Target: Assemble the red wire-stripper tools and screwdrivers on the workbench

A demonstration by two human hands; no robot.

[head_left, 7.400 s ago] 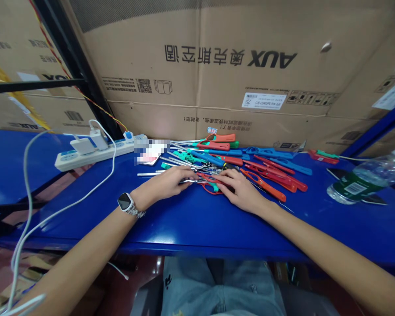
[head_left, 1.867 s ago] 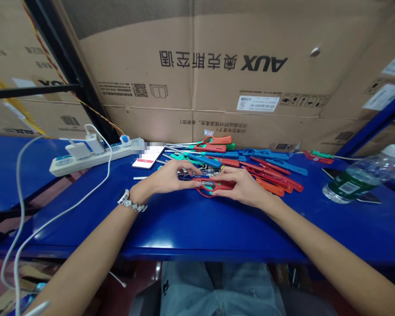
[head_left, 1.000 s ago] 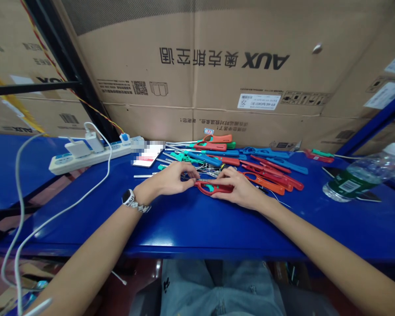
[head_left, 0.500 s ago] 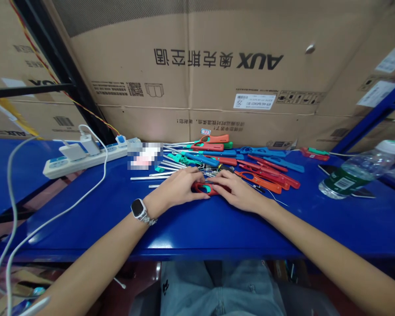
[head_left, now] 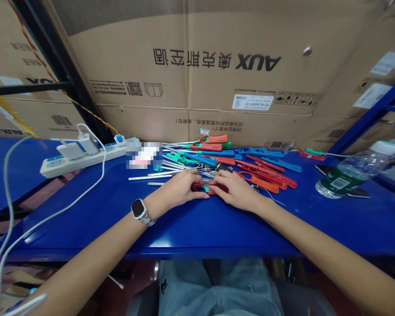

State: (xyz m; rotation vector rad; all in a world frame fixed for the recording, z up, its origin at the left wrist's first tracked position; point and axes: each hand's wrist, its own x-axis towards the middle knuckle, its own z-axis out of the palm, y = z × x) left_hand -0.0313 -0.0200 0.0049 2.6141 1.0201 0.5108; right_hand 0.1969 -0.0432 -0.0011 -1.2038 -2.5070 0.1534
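Observation:
A red utility lighter handle (head_left: 204,188) with a green trigger lies low on the blue table, between both hands. My left hand (head_left: 184,186), a watch on its wrist, is closed on the handle's left part. Fingers of my right hand (head_left: 233,188) close on its right part and cover much of it. Just beyond are metal lighter tubes (head_left: 150,177), small green triggers (head_left: 177,158) and assembled red and blue lighters (head_left: 210,146). To the right lie loose red handle shells (head_left: 266,173), an orange shell (head_left: 258,181) and blue shells (head_left: 261,152).
A white power strip (head_left: 85,156) with plugs and cables stands at the left. A water bottle (head_left: 345,177) stands at the right, near a dark flat device (head_left: 360,193). Large cardboard boxes (head_left: 200,83) back the blue table (head_left: 184,237). A red-green piece (head_left: 312,154) lies at the back.
Both hands stay on the red lighter handle, and the right fingers shift slightly over it. The whole view slides a little to the left; the pile looks unchanged.

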